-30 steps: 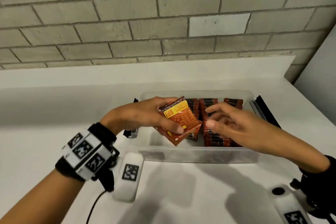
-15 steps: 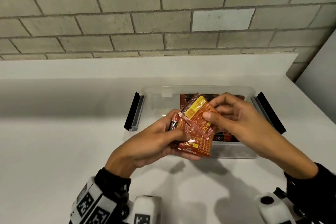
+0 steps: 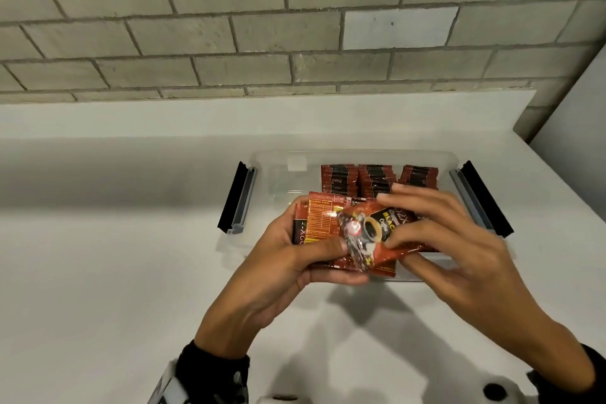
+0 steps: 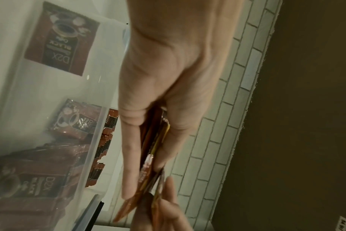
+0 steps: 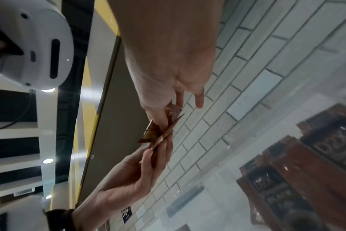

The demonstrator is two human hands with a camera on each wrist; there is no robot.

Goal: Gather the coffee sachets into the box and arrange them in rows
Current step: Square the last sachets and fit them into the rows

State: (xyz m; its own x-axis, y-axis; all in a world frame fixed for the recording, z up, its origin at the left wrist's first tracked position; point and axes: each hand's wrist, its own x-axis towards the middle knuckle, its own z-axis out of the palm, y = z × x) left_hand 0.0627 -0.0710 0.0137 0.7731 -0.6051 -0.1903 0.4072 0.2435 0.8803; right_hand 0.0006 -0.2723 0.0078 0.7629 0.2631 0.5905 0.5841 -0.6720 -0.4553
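Front sachet (image 3: 377, 233), pinched by the right hand (image 3: 459, 249): "BLACK" and "Coffee" beside a cup picture; a script word above them is too blurred to read. Rear sachet (image 3: 323, 218), under the left hand's (image 3: 295, 269) thumb: a yellow-bordered panel headed "Nutrition Facts"; its lines are illegible. Sachets in the box (image 4: 101, 128), left of the grip in the left wrist view: "D2X", "BLACK", "Coffee" on a lone flat sachet (image 4: 61, 39), and "D2X BLACK" on the nearer stack (image 4: 39, 186), seen upside down. Rows (image 3: 377, 179) behind the grip: edge lettering, partly "D2X". Dark wall sticker (image 5: 126, 214): unreadable.
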